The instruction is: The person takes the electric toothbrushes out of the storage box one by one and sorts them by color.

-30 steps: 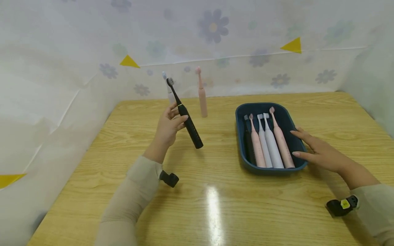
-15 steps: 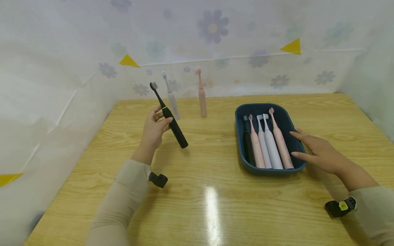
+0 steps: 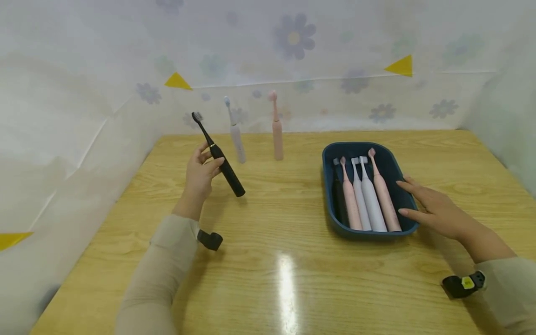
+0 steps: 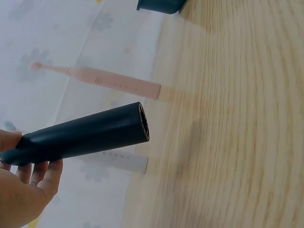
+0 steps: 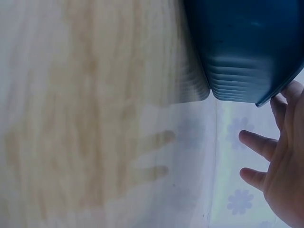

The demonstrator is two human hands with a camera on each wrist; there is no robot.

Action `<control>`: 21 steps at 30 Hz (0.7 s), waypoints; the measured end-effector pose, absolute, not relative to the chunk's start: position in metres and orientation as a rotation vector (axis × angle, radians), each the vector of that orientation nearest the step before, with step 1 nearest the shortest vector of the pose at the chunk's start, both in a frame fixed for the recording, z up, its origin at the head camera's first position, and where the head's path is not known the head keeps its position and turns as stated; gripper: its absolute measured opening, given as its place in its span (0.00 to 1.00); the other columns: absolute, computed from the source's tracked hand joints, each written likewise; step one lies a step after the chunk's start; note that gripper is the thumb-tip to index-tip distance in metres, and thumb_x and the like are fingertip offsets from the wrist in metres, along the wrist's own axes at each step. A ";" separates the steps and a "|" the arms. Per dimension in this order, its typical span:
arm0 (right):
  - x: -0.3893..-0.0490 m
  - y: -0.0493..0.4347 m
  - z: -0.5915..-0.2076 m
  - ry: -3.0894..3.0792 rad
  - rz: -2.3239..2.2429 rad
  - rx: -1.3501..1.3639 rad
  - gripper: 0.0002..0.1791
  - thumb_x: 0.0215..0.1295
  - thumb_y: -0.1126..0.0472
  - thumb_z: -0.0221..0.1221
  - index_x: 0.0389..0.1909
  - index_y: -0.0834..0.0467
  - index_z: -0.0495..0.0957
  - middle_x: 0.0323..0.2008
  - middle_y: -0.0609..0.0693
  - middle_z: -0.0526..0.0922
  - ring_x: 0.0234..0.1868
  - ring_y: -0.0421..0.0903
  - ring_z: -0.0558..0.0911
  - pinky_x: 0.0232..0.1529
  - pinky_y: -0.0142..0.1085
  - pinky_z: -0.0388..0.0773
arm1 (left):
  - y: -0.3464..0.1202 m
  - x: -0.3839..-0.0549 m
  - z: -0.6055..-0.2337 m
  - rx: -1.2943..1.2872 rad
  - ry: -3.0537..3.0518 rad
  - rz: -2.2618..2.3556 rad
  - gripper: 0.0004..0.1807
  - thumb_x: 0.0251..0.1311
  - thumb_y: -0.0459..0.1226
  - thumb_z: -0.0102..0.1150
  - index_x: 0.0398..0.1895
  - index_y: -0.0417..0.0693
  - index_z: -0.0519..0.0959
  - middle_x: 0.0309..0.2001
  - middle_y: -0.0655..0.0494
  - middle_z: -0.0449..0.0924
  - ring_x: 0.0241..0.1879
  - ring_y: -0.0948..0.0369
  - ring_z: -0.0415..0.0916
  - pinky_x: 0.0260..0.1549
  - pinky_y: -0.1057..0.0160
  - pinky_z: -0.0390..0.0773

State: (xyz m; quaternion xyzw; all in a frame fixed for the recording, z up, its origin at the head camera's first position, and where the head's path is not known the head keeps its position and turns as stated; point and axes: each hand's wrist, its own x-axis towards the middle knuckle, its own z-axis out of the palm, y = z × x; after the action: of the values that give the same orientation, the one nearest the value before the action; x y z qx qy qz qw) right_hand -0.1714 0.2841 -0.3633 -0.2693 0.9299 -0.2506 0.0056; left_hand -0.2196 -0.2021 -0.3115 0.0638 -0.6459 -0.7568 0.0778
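My left hand [image 3: 197,178] pinches a black electric toothbrush [image 3: 228,171] by its handle, between thumb and fingers. It is tilted, brush head up and to the left, its base over the tabletop. In the left wrist view the round base of the black toothbrush [image 4: 99,132] points right. Behind it a white electric toothbrush [image 3: 237,144] and a pink electric toothbrush [image 3: 278,142] stand upright. My right hand [image 3: 444,211] rests its fingertips on the right rim of a dark blue bin [image 3: 328,204]. Its other fingers [image 5: 259,144] are spread out in the right wrist view.
Inside the bin lie several electric toothbrushes side by side: a black one [image 3: 340,200], pink ones such as the rightmost pink one [image 3: 385,200], and white ones such as the larger white one [image 3: 371,200]. A flowered white sheet [image 3: 326,107] rises behind the wooden table [image 3: 259,284].
My left hand has moved left with the black toothbrush, away from the white standing one, which now shows fully. The right hand has stayed at the bin's rim.
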 end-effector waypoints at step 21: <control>-0.173 0.287 -0.365 2.882 -0.800 -0.871 0.38 0.58 0.59 0.54 0.65 0.57 0.46 0.65 0.60 0.41 0.58 0.69 0.49 0.48 0.64 0.46 | -0.235 -0.241 -0.315 0.350 -1.955 -2.057 0.31 0.51 0.23 0.52 0.60 0.48 0.60 0.46 0.51 0.60 0.38 0.60 0.69 0.42 0.63 0.72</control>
State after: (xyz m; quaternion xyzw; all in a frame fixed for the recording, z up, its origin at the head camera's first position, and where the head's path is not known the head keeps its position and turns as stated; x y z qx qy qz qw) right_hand -0.1726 0.2873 -0.3650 -0.2795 0.9251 -0.2568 0.0131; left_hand -0.2409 -0.2353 -0.3152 0.1212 -0.6769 -0.7123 0.1407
